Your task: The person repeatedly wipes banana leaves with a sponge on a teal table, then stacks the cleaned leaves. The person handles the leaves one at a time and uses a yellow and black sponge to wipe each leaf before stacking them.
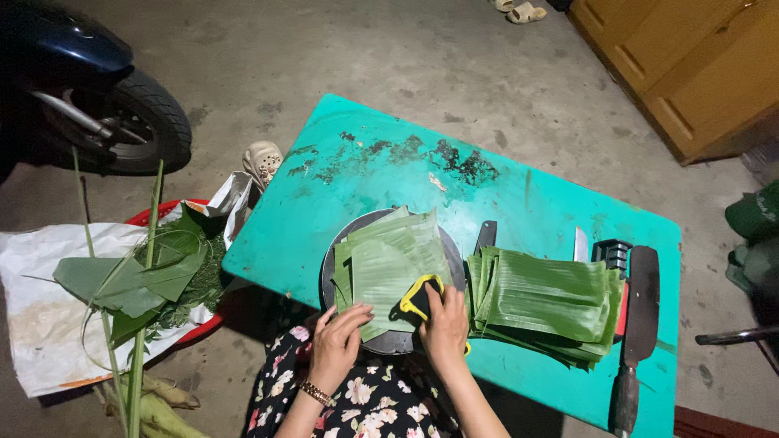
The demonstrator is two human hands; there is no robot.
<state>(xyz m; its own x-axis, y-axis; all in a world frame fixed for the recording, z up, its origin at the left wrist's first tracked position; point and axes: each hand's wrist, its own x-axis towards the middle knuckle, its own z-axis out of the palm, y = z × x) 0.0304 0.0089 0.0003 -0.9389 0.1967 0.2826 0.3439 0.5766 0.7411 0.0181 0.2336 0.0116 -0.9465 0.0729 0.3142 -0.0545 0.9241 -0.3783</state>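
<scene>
Left hand (337,345) flat, open, on banana leaves (389,268); right hand (445,324) grips, I think, yellow-black scissors (420,296).

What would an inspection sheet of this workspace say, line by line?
Surface: turquoise table with dark worn patches.
Job's things: green leaf pieces piled on a round dark tray; second leaf stack beside it.
Clutter: large knife at the table's right edge; a dark handle between the stacks.
Grips: left hand flat on the leaves; right hand holds a black and yellow tool.
Cables: nothing seen.
Surroundings: motorbike wheel, red basin with leaf scraps, wooden cabinet.
</scene>
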